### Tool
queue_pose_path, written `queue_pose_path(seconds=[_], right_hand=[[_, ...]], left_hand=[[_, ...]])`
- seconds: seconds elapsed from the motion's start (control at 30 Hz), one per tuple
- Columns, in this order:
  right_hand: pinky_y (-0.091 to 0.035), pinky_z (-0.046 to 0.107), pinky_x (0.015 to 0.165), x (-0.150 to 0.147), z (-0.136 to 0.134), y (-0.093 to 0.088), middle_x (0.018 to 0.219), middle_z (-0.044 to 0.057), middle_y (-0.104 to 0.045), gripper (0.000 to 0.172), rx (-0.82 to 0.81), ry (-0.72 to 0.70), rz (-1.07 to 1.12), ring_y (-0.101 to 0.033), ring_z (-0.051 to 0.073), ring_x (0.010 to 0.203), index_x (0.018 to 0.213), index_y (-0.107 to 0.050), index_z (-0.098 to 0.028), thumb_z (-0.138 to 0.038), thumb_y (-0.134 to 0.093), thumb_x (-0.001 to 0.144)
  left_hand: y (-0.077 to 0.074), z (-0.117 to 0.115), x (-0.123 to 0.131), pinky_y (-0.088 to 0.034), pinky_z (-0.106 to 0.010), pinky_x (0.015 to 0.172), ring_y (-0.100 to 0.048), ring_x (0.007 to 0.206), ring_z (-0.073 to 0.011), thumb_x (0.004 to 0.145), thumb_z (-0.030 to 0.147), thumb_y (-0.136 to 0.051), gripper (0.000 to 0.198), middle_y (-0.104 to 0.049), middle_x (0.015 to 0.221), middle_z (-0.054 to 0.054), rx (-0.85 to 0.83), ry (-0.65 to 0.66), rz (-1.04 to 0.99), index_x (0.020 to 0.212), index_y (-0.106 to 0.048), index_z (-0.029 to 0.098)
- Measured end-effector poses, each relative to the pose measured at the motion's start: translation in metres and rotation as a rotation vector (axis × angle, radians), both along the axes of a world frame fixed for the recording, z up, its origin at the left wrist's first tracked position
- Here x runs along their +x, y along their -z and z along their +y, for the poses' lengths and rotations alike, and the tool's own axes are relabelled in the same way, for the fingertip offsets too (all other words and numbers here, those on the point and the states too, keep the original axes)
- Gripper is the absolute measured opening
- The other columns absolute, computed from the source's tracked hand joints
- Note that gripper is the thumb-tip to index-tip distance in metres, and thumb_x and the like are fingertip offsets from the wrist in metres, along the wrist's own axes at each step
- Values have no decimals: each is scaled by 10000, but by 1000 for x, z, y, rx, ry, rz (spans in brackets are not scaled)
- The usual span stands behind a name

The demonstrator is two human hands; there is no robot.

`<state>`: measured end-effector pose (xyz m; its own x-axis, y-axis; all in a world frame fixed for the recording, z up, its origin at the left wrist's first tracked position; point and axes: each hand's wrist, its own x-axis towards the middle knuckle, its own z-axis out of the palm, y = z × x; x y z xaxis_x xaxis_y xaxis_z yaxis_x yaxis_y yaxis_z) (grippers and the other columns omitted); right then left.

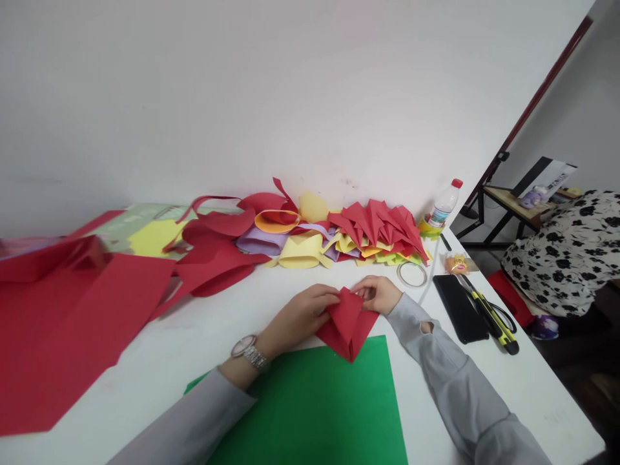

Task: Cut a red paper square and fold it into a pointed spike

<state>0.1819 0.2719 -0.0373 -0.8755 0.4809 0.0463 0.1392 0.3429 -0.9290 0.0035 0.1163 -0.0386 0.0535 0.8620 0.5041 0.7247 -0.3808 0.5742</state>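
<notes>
A folded piece of red paper (349, 326), with a pointed lower end, is held between both hands. My left hand (305, 316), with a watch on its wrist, pinches its upper left edge. On the upper right side, the fingers of my right hand (380, 294) close on the same red paper. Below it lies a flat green sheet (320, 400), and the paper's lower tip overlaps that sheet's top edge. Parts of the fingertips are hidden behind the folds.
Large red sheets (72, 323) cover the left side. Along the wall lie folded red shapes (378, 223) and yellow paper pieces (303, 252). A bottle (443, 203), tape roll (411, 274), phone (460, 309) and yellow utility knife (494, 320) are at right. Beyond the table edge is patterned cloth (571, 252).
</notes>
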Motion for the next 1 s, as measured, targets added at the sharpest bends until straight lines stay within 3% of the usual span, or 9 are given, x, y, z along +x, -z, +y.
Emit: queue_pose_path(seconds=[0.4, 0.63, 0.83, 1.0], right_hand=[[-447, 197, 581, 10, 4, -9, 872, 18, -617, 359, 60, -95, -34, -568, 104, 698, 866, -772, -196, -31, -631, 580], [-466, 237, 624, 8, 1, -10, 815, 22, -630, 162, 76, -46, -29, -570, 106, 649, 833, -762, -168, -187, -736, 674], [-466, 236, 614, 7, 0, -9, 812, 20, -633, 188, 76, -27, -35, -571, 111, 657, 816, -757, -170, -206, -785, 634], [-473, 227, 607, 8, 2, -9, 815, 19, -644, 207, 57, -34, -33, -581, 111, 659, 820, -760, -177, -232, -802, 624]], left_hand=[[-3, -6, 1, -557, -330, 870, -643, 1008, -201, 925, 124, -434, 271, -699, 1076, -113, 154, 56, 388, 1032, -678, 173], [-8, -14, 5, -525, -403, 947, -638, 1052, -249, 884, 100, -487, 258, -695, 1115, -142, 153, 90, 587, 1075, -657, 135], [-7, -17, 6, -521, -403, 948, -638, 1069, -256, 842, 133, -569, 269, -692, 1136, -148, 137, 95, 654, 1101, -645, 148], [-7, -16, 5, -544, -370, 881, -657, 1017, -234, 901, 174, -510, 208, -715, 1067, -116, 168, 59, 611, 1041, -664, 177]])
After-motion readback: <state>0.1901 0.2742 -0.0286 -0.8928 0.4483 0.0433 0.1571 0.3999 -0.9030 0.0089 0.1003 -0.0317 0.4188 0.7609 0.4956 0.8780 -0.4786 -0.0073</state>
